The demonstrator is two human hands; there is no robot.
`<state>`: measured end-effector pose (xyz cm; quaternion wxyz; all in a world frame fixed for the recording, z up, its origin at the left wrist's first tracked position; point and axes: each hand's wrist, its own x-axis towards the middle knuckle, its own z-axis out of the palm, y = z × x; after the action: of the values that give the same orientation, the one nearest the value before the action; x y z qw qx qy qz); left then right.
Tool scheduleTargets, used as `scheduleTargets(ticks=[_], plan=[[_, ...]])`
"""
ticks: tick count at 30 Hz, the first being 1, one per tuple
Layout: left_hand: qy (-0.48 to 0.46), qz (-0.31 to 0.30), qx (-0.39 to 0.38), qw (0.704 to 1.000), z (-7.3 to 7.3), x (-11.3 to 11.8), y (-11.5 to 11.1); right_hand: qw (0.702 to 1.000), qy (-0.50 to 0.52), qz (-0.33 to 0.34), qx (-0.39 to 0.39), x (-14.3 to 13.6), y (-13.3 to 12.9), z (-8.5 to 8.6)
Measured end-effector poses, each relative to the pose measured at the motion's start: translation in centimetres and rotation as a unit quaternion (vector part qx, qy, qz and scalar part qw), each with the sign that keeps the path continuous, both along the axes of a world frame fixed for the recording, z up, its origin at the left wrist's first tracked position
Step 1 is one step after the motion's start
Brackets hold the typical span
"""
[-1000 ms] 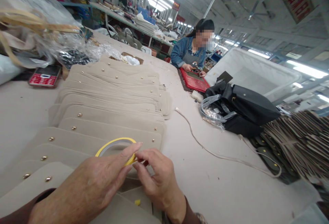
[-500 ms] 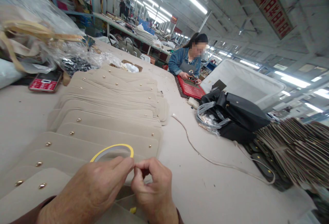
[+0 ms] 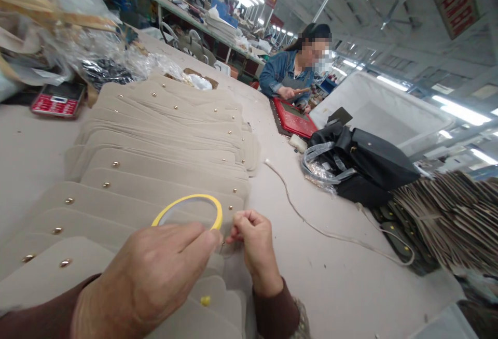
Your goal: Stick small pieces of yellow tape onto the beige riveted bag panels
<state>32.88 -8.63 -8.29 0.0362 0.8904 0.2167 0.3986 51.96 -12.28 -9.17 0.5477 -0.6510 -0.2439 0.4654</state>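
My left hand [image 3: 151, 271] is closed around the lower edge of a roll of yellow tape [image 3: 219, 215], which stands tilted above its fingers. Just to its right, my right hand [image 3: 254, 248] is curled in a pinch, fingertips a little apart from the roll; whatever they hold is too small to make out. Beneath both hands, overlapping beige panels [image 3: 163, 147] with rounded corners and gold-coloured studs fan out across the table. A small yellow piece [image 3: 205, 300] lies on a panel below my hands.
A calculator [image 3: 60, 101] with red keys and plastic wrapping lie at the left. Rightward are a pale cord [image 3: 311, 229], a black bag [image 3: 379, 160] and a stack of dark strips [image 3: 451, 214]. Across the table, a person [image 3: 286, 72] works over a red board [image 3: 292, 117].
My right hand has moved up and right, parting from my left hand. The tape roll has shifted right and shows more of its ring. The yellow piece on the panel shows more clearly.
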Motion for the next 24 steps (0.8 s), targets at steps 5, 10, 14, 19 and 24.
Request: scheduleTargets(ticks=[5,10,14,19,24], plan=[[0.178,0.058,0.016,0.982,-1.0,0.2,2.3,0.998,-0.051,0.035,0.001,1.5,-0.7,-2.3],[0.286,0.094,-0.042,0.953,-3.0,0.6,2.9,0.997,-0.058,0.044,0.002,1.6,-0.9,-3.4],[0.267,0.064,-0.102,0.956,-3.3,0.2,2.3,0.997,-0.044,0.056,-0.014,2.2,-0.5,-3.0],[0.234,0.019,-0.139,0.962,-3.9,-0.4,0.6,0.990,-0.035,0.123,-0.066,3.2,-0.9,-2.3],[0.260,0.024,-0.148,0.954,-3.9,0.0,-0.4,0.967,-0.145,0.193,-0.080,2.9,-2.4,-2.0]])
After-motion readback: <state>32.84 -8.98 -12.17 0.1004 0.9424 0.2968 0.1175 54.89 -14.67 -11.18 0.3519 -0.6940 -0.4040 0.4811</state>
